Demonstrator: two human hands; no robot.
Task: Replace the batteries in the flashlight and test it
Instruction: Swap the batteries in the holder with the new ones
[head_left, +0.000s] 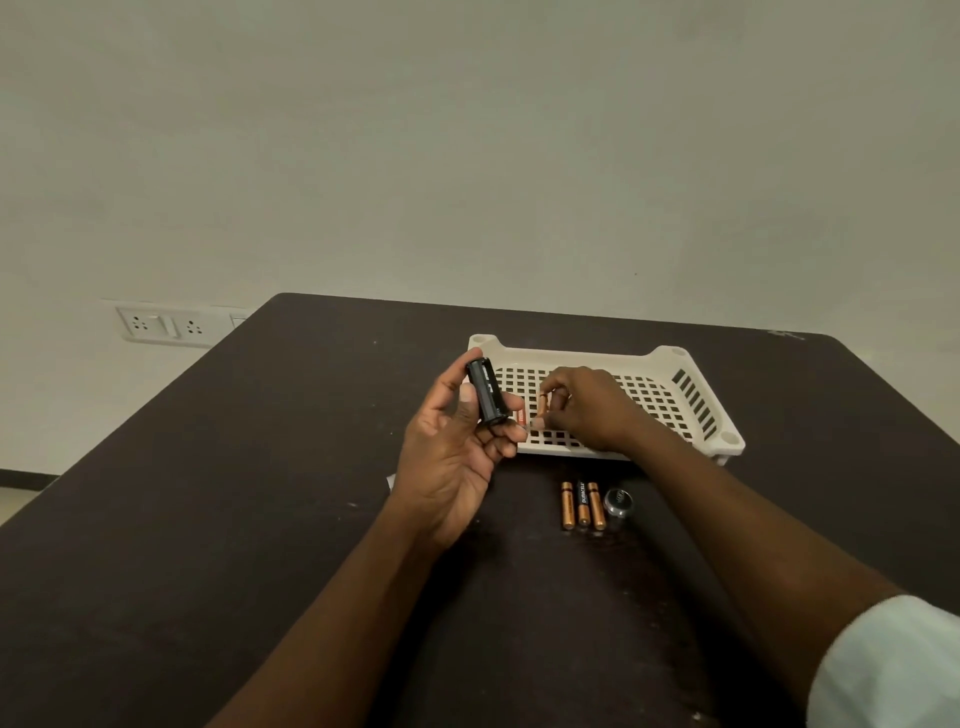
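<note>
Only the head view here, looking down at a dark table (260, 519) pushed against a plain wall.

Left hand (452, 457) is raised a bit above the table with a black cylindrical battery holder (487, 392) pinched between thumb and fingertips. Fingers are curled around it, palm facing up toward the camera. The holder stands nearly upright, long axis running top to bottom with the top leaning slightly left, and it sits right at the near-left corner of the basket.

Right hand (582, 405) is reaching into the white slotted basket (691, 395), fingertips closed on a small copper-coloured battery (542, 404). That battery is held roughly upright too, just beside the holder but not touching it as far as I can see. There's also something orange-red (521, 415) down between the two hands, on the basket floor I think, too hidden to say what it is.

Apart from the hand and what's in it, the basket floor that shows looks bare.

In front of the basket, on the table, three batteries (583, 505) lie side by side touching, long axes pointing away from the person. Just to their right is a small round dark cap (618, 502). A wall socket plate (166, 325) shows on the left, a pale sleeve (893, 670) bottom right.
</note>
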